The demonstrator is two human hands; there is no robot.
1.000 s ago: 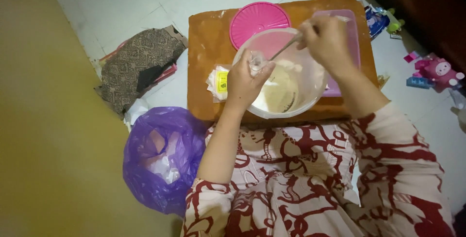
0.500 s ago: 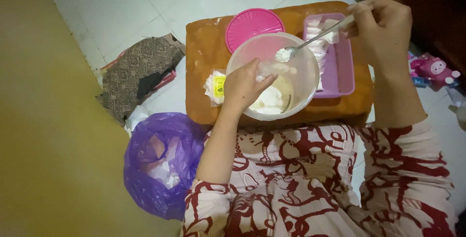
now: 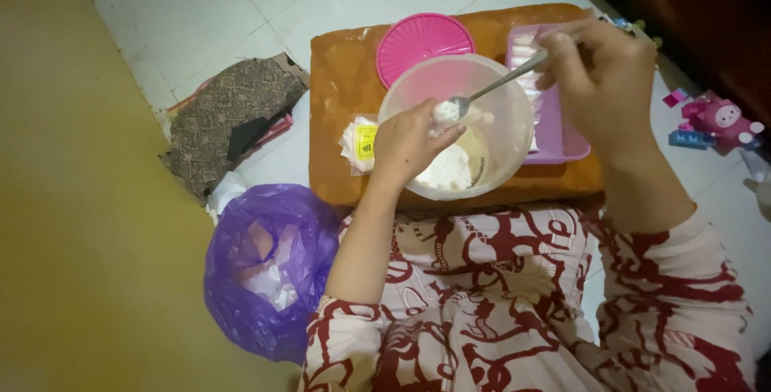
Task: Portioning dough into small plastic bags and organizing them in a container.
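I see a lump of white dough sitting on the bowl of a thin metal spoon, just above the round translucent plastic bowl. My right hand has its grip closed round the spoon handle; my left hand is pinched at the lump, fingertips touching it, on the bowl's near-left rim. Half a sec ago the spoon was held higher and further right, w/ the right hand over the tray — now it's come in closer, so the scoop looks ready to be pulled off by the fingers, I'd judge. More white dough lies in the bowl bottom. The bowl rests on an orange-brown board, btw a round pink plastic lid and a lilac rectangular tray. Further left — a purple plastic bag on the floor.
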